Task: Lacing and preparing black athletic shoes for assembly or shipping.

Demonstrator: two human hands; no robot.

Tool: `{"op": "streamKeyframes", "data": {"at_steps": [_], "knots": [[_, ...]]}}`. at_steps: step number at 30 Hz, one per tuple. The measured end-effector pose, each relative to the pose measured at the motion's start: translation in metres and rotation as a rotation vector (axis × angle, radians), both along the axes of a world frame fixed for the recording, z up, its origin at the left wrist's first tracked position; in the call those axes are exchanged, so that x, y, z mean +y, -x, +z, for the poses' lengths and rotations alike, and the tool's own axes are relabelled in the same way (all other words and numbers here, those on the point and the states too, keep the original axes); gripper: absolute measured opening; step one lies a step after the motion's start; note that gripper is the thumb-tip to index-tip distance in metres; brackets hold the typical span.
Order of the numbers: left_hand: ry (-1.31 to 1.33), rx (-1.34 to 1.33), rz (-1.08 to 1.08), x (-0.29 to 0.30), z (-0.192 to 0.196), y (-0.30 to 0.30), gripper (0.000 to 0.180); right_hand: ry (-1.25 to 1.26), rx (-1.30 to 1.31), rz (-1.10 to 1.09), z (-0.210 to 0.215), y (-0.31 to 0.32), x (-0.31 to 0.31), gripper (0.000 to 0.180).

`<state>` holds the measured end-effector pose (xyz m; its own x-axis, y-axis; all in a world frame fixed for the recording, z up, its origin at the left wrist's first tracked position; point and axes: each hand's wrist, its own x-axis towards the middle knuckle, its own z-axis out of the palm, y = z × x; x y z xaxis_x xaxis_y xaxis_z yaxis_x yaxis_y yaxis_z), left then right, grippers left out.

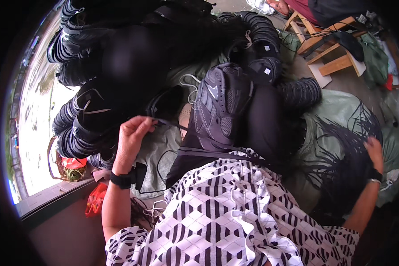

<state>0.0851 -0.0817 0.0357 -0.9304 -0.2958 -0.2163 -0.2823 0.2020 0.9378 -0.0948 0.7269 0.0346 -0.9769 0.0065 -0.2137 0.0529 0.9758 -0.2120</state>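
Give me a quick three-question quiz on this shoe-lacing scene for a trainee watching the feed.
1. True or false: the left hand pinches a thin dark lace that runs toward the grey shoe upper on the lap.
2. What does the right hand rest on? A) a wooden stool B) a bundle of dark laces C) a red bag
3. Fill in: stacks of black shoe uppers lie on the person's ____ side.

Key:
1. True.
2. B, the bundle of dark laces spread over a pale green sack; the wooden stool stands farther off.
3. Left.
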Motion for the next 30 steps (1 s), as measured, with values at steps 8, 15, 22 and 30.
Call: {"op": "streamKeyframes", "data": {"at_steps": [8,15,22,30], "knots": [[0.197,0.203,-0.513,0.103,0.048,0.05,0.014,1.516,-0.341,0.565,0.022,-0.046,-0.497,0.04],[0.197,0.012,-0.622,0.096,0.026,0.051,0.013,1.233,-0.798,0.488,0.019,-0.033,-0.449,0.017],[0.134,-0.004,-0.709,0.118,0.003,0.061,0.014,0.039,0.071,0.76,0.027,-0.033,-0.405,0.016],[0.223,0.271,-0.296,0.119,-0.009,0.083,0.01,1.099,-0.541,0.631,-0.02,-0.043,-0.482,0.019]]}}
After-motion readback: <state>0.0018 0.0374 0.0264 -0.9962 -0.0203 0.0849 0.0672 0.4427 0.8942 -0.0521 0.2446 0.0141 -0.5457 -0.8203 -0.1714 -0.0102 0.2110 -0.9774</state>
